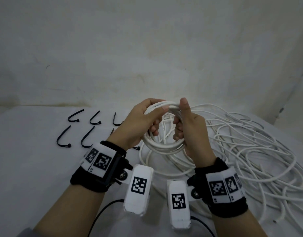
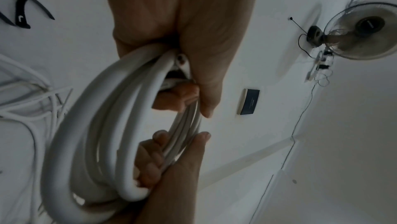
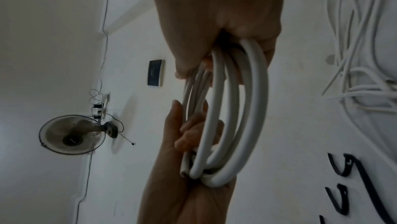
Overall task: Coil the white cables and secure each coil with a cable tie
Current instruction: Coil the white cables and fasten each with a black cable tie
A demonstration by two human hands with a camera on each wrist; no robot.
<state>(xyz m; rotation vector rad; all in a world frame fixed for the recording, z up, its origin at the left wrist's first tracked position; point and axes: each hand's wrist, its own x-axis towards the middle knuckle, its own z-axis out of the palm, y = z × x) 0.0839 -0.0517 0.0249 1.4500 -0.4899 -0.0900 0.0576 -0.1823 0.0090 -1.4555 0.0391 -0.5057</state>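
A coil of white cable (image 1: 162,148) with several loops is held upright above the table, between both hands. My left hand (image 1: 157,119) grips the coil's left side, thumb lying over the top strands. My right hand (image 1: 180,117) grips its right side, thumb pointing up and fingers curled through the ring. In the left wrist view the left hand (image 2: 193,102) clamps the coil (image 2: 103,125) from above. The right wrist view shows the right hand (image 3: 210,75) wrapped round the loops (image 3: 242,109). Several black cable ties (image 1: 63,139) lie bent in two rows on the left.
A big tangle of loose white cable (image 1: 241,142) covers the table's right half and runs under the hands. The table (image 1: 27,168) is white, with a pale wall behind. A wall fan (image 3: 71,134) and a dark wall box (image 3: 155,72) show in the wrist views.
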